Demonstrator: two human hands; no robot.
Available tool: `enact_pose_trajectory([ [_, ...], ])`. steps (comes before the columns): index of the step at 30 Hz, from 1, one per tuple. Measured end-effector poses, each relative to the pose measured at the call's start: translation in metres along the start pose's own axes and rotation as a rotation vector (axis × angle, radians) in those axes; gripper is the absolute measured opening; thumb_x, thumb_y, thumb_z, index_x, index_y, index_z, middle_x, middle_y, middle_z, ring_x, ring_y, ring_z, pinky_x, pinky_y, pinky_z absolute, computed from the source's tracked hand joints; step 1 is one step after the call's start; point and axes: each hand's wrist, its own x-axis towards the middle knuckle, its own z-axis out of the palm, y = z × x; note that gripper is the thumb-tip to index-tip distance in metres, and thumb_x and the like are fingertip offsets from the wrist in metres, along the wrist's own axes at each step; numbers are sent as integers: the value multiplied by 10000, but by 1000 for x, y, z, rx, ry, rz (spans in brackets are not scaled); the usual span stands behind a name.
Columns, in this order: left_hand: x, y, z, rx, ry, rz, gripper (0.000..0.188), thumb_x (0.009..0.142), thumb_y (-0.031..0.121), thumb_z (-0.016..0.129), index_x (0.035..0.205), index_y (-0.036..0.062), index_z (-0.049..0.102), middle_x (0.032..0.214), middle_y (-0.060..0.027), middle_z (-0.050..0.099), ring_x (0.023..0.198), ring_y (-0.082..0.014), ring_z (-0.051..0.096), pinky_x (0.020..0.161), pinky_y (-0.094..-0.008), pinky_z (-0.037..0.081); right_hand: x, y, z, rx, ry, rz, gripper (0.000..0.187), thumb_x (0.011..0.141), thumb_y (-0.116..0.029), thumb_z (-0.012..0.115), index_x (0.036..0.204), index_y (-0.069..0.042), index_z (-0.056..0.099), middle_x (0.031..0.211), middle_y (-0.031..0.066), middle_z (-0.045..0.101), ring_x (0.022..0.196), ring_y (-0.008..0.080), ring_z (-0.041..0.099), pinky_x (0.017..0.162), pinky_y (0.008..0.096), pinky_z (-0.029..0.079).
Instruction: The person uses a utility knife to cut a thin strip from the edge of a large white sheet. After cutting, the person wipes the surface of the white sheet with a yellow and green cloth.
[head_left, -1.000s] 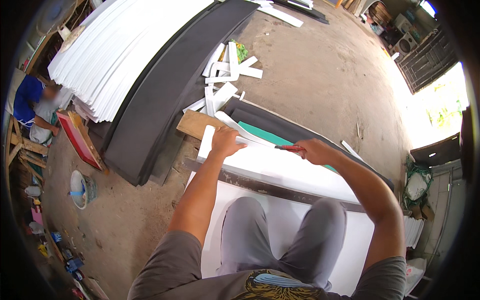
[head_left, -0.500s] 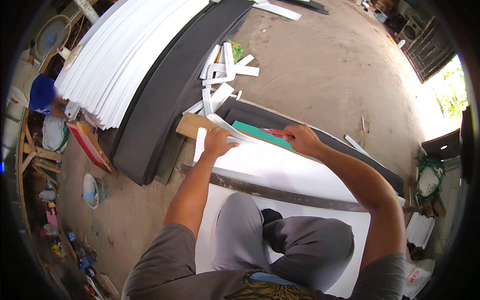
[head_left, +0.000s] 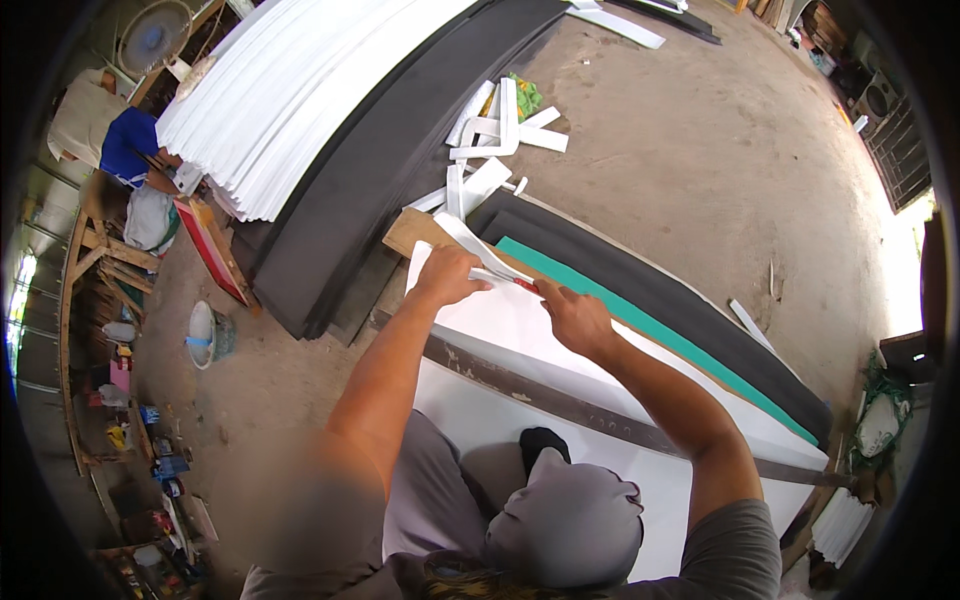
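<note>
My right hand [head_left: 577,316] is closed around a red utility knife [head_left: 525,285], whose tip points left toward my other hand. The tip meets the white sheet [head_left: 490,320] near its far edge, beside a narrow white strip that curls up and away. My left hand [head_left: 448,276] is closed on the sheet's far left corner, with the thumb reaching right along the surface; its fingertips are partly hidden. Under the sheet's far edge lie a brown board [head_left: 412,232] and a green strip [head_left: 630,325]. A dark, scuffed bar [head_left: 520,385] crosses the sheet close to my legs.
Black sheets [head_left: 680,300] lie beyond the green strip. A tall stack of white sheets [head_left: 270,100] and more black sheets [head_left: 390,150] stand left, near white offcuts [head_left: 505,130]. A person in blue [head_left: 130,145] is at far left. A bucket [head_left: 201,335] stands on the floor.
My right hand has brought the knife left and down to the sheet, close to my left hand. My left hand stays at the corner. The whole view has shifted and my legs have moved.
</note>
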Motion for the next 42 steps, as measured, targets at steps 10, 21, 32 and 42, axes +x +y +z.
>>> enact_pose_trajectory([
  [10,6,1,-8,20,-16,77,399,761,394,860,1009,87,805,927,-152,762,917,-345,716,909,-473,507,-4,2,24,-73,11,-19,361,1010,-217,581,1352,-103,569,894,164,713,712,329,731,549,457,558],
  [21,7,0,2,-5,12,69,360,776,360,846,1033,113,800,927,-142,761,943,-339,713,946,-479,483,42,-22,-32,-257,-437,-73,362,951,-61,566,1278,67,477,964,229,654,819,374,741,613,471,602],
  [32,5,-3,2,-34,15,65,344,767,344,857,1006,104,797,902,-149,760,933,-338,714,989,-523,460,7,-31,10,-312,-221,-20,641,908,-92,612,1505,2,397,887,164,656,687,293,731,501,433,595],
  [42,3,-6,3,-19,46,86,363,768,359,847,1045,129,801,904,-142,758,940,-344,704,942,-488,472,7,-37,16,-352,-138,-62,657,874,-95,639,1493,7,446,835,127,627,635,238,703,454,405,576],
])
